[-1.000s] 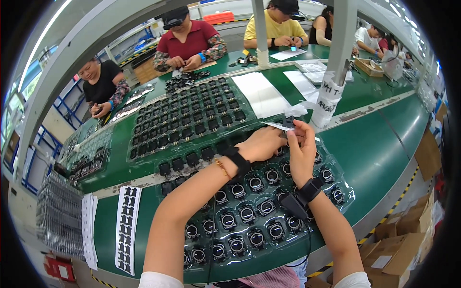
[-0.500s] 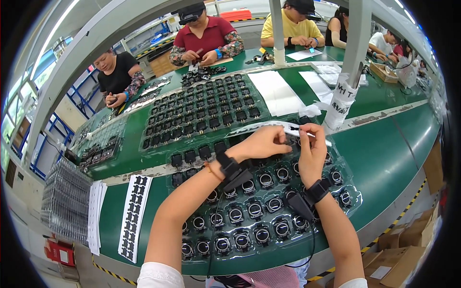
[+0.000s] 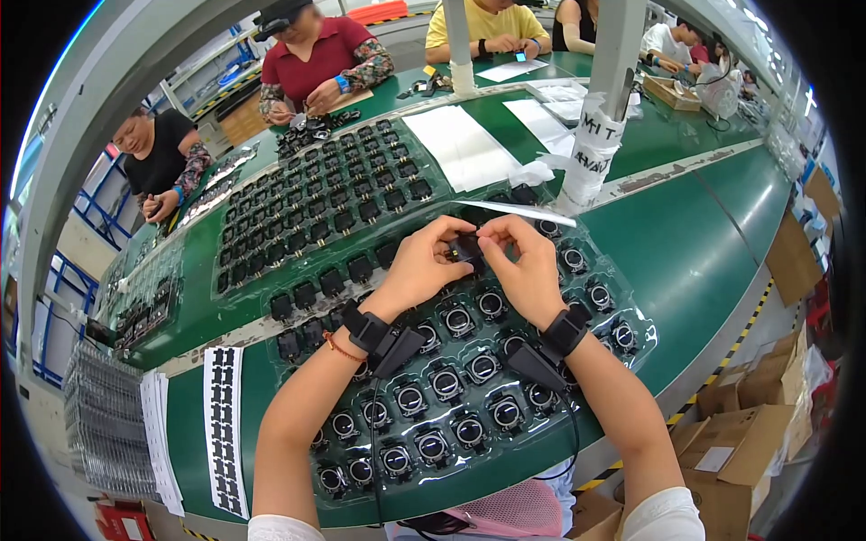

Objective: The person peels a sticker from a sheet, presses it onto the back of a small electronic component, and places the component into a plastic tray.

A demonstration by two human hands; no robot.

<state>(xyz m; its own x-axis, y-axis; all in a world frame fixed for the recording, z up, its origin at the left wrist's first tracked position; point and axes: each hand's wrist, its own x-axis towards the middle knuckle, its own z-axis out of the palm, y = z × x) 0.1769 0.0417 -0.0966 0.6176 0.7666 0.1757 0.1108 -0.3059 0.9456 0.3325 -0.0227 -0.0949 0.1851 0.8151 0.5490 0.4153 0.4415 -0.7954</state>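
Green counter [image 3: 722, 257]: it is long and curvy, and people are at its far side.
Post [image 3: 591, 167]: it stands past the hands, wrapped in white, and hides a bit of the far side.
Person in red [image 3: 298, 68]: both hands are near a pile of black bits [image 3: 311, 133].
Papers: white sheets [image 3: 458, 144] lie by the far tray, and a sheet with black shapes [image 3: 223, 433] lies at the left.
White strip [image 3: 539, 216]: it lies just past the hands.
Black wrist bands [image 3: 566, 332]: one on each wrist, each with a little box that covers some of the near tray.
Brown boxes [image 3: 740, 451]: they are low down at the right.
Near tray [image 3: 622, 311]: it is clear and holds rows of round-faced parts [image 3: 446, 382], with black square parts [image 3: 331, 282] at the left.
Far tray [image 3: 436, 174]: it holds many rows of small black parts [image 3: 343, 219].
Tray stack [image 3: 104, 415]: thin clear trays piled up at the left edge.
Black piece [image 3: 465, 252]: it is between the two hands, up over the near tray.
Left hand [image 3: 417, 263]: its thumb and fingers bend around the black piece and pinch it.
Right hand [image 3: 525, 270]: its thumb and first finger pinch the black piece's upper right edge.
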